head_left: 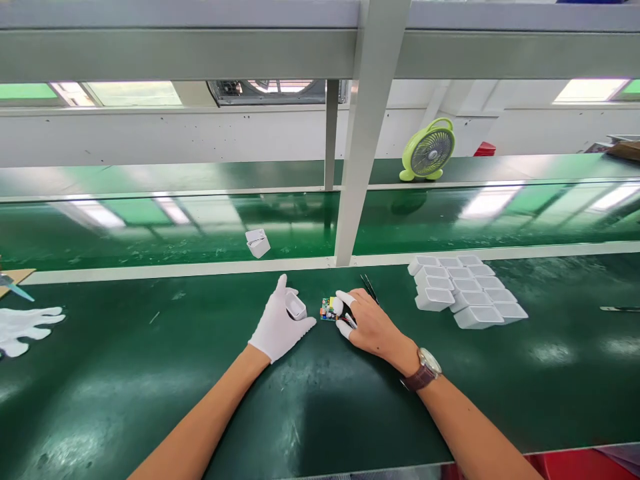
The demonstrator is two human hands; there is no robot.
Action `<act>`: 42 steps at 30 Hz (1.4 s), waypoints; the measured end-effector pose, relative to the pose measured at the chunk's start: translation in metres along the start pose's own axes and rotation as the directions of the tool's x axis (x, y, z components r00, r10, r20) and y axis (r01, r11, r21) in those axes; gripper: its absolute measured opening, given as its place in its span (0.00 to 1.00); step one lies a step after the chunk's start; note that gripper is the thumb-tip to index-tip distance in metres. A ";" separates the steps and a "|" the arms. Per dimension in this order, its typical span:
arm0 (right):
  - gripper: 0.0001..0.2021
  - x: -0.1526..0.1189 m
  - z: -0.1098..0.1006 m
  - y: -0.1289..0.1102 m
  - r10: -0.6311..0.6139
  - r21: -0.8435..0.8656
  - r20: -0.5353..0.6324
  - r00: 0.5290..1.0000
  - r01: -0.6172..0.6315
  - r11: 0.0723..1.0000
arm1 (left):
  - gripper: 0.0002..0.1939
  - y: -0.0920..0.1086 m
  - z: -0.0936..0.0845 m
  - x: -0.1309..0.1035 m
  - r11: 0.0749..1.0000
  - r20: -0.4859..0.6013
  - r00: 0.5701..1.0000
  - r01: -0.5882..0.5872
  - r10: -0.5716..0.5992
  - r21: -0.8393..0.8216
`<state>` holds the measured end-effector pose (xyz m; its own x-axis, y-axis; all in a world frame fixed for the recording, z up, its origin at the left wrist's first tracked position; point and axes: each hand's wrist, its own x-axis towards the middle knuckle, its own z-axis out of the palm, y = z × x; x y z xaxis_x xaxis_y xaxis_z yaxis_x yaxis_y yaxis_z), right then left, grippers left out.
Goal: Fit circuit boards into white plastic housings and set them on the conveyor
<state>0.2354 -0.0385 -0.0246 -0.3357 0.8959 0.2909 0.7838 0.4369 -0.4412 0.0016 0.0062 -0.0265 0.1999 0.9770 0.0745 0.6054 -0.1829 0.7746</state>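
Observation:
My left hand (279, 325), in a white glove, is curled around a small open white plastic box (296, 305) on the green bench. The thumb and fingers lie along its sides. Just to the right, my right hand (371, 320) has white covers on two fingertips and a watch at the wrist. Its fingers pinch a small circuit board (327, 309) with a round white part and coloured components. Some of the board is hidden under those fingers. Behind this hand lies a pair of black tweezers (369, 287).
Rows of white plastic boxes (465, 290) stand on the right. Another white box (258, 243) sits beyond the bench's rear rail. A white glove (27, 328) lies far left, a thin tool (620, 309) far right. A post (353, 200) rises centrally; a green fan (429, 152) stands behind.

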 end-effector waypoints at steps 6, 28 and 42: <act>0.26 0.002 0.000 -0.005 -0.061 0.065 -0.215 0.975 0.077 0.995 | 0.53 0.003 0.000 -0.001 0.994 -0.055 0.997 -0.065 0.060 -0.087; 0.35 -0.001 -0.007 -0.038 -0.310 0.083 -0.355 0.882 0.360 0.929 | 0.48 -0.012 0.013 -0.012 0.856 -0.037 0.855 -0.518 0.518 0.010; 0.33 -0.003 -0.006 -0.040 -0.288 0.052 -0.281 0.915 0.314 0.948 | 0.47 -0.008 0.012 -0.014 0.836 0.002 0.841 -0.538 0.541 0.108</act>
<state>0.2081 -0.0590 -0.0030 -0.3864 0.6717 0.6321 0.6102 0.7001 -0.3710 0.0028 -0.0076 -0.0413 0.4971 0.7227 0.4803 0.4818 -0.6902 0.5399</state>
